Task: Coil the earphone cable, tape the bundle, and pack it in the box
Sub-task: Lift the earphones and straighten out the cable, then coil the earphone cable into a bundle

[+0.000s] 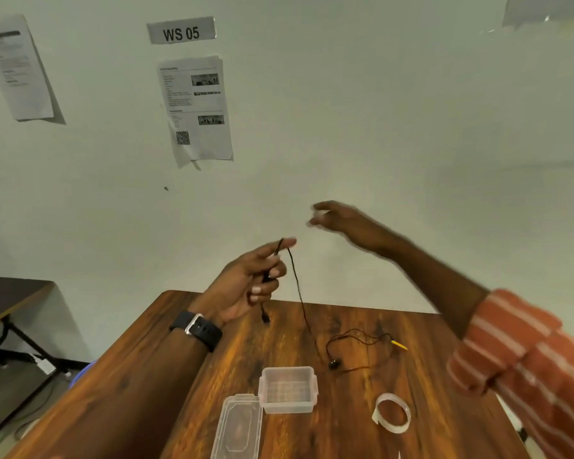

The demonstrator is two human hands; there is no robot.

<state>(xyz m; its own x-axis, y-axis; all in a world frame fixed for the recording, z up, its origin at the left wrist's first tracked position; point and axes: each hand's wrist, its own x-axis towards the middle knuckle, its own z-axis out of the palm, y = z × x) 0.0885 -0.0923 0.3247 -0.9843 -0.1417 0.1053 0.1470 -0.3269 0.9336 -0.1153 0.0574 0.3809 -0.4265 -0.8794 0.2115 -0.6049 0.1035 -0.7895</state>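
Observation:
My left hand (252,279) is raised above the far edge of the wooden table (146,376) and pinches the black earphone cable (299,293) near its top. The cable drapes over my fingers; a short end hangs below my palm, and the long part drops to the table, where it lies in a loose curl ending at an earbud (334,363). My right hand (342,220) is lifted higher and to the right, blurred, fingers spread, holding nothing I can see. A clear plastic box (289,389) stands open near me, its lid (239,425) beside it. A ring of clear tape (391,413) lies to the right.
A small yellow piece (399,344) lies at the cable's right end. A pale wall with taped papers (196,107) and a "WS 05" sign (181,30) rises just behind the table. Another dark table (10,293) stands at the left, cables on the floor below.

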